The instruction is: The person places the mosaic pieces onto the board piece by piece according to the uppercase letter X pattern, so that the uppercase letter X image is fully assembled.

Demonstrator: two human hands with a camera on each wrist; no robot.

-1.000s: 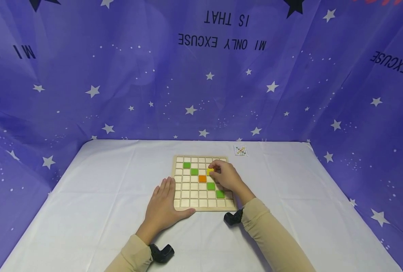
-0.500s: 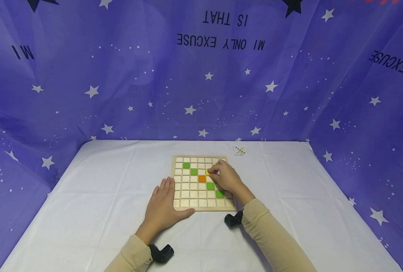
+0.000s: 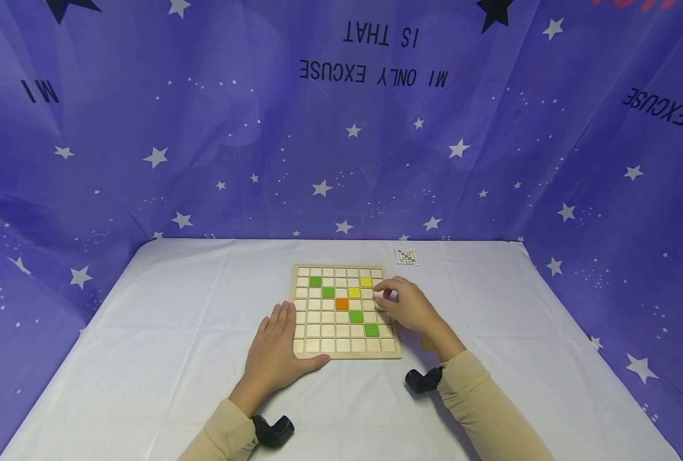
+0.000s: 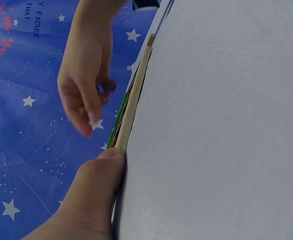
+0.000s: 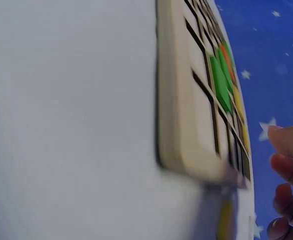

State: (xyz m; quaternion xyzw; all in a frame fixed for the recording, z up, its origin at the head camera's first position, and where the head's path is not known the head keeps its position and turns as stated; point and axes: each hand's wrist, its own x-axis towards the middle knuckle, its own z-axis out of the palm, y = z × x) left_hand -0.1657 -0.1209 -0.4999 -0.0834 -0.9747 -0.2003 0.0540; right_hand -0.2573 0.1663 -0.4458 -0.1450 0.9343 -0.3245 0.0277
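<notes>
A square wooden board (image 3: 336,343), gridded with pale wooden tiles, lies on the table. Green tiles (image 3: 356,316) and an orange tile (image 3: 342,304) run diagonally across it, with two yellow tiles (image 3: 354,292) towards the upper right. My left hand (image 3: 274,352) rests along the board's left edge, fingers straight, its thumb (image 4: 104,172) against the near edge. Over the right edge hovers my right hand (image 3: 407,304), fingers loosely bent with nothing between them. On the cloth beneath that wrist, another yellow piece (image 3: 427,344) is partly hidden.
Behind the board, near its right corner, lies a small printed card (image 3: 406,256) with a coloured grid pattern. A white cloth (image 3: 145,333) covers the table. Purple star-printed curtains (image 3: 249,160) stand around the back and sides.
My right hand has let go of the yellow tile, now lying in the grid, and moved right off the board's middle. Both yellow tiles have come into full view. My left hand stays put.
</notes>
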